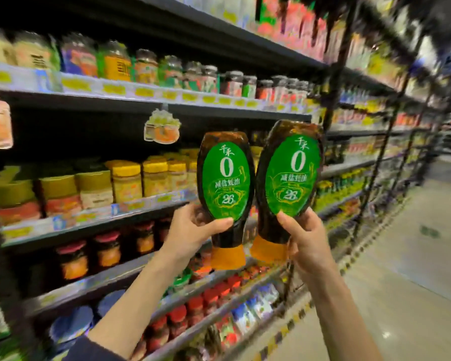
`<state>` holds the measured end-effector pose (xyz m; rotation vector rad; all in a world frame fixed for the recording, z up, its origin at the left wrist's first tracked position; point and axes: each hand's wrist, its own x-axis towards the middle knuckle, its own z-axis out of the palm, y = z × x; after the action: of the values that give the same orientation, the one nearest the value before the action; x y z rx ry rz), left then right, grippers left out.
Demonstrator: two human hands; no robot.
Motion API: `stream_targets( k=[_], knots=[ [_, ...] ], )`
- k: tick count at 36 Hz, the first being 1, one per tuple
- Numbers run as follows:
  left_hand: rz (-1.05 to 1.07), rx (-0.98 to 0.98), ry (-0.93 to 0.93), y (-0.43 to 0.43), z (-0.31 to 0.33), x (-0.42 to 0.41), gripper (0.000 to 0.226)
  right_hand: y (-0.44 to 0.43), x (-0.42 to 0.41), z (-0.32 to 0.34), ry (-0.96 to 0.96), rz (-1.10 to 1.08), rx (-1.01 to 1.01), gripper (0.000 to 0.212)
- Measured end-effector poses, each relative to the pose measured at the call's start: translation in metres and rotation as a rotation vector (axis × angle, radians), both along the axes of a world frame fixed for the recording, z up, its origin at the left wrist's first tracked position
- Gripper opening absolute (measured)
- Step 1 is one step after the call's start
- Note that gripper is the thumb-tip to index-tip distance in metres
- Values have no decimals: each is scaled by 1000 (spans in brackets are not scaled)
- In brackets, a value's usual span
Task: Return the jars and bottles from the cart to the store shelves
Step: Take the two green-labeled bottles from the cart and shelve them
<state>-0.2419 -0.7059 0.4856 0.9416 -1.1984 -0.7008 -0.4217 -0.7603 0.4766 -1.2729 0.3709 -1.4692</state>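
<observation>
Raised left hand (190,227) grips a cap-down bottle (225,183), right hand (307,238) grips the twin bottle (292,175), side by side

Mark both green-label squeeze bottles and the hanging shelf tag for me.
left squeeze bottle (225,179), head view, centre of its green label.
right squeeze bottle (292,175), head view, centre of its green label.
hanging shelf tag (162,127), head view, middle of the card.

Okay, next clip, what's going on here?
A person in a store aisle holds up two dark squeeze bottles with green labels, orange caps down. The left hand grips the left bottle and the right hand grips the right bottle, side by side before the stocked shelves. Neither bottle is on a shelf yet.
</observation>
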Motion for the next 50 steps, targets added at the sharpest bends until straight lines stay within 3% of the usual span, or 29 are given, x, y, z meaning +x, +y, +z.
stream_targets(
  k=[11,19,23,25,28,34,50],
  knots=[
    [-291,-28,-49,-115,5,-28,34,-64,-41,-1,-26,-292,-17,74],
    [-482,-49,-65,-197,16,-39,34,-104,-52,-3,64,-532,14,82],
    [-549,-40,-63,-233,10,-56,35,-116,-66,-11,110,-666,29,76],
    [-585,-30,-54,-248,6,-68,35,-122,-74,-16,131,-713,44,62],
    [-624,-17,-42,-270,-2,-89,36,-134,-91,-23,148,-743,56,43],
    [-677,-3,-93,-314,-11,-135,33,-166,-137,-34,146,-802,77,54],
    [-622,108,-91,-463,-34,-308,40,-320,-320,-28,141,-650,95,38]
  ],
)
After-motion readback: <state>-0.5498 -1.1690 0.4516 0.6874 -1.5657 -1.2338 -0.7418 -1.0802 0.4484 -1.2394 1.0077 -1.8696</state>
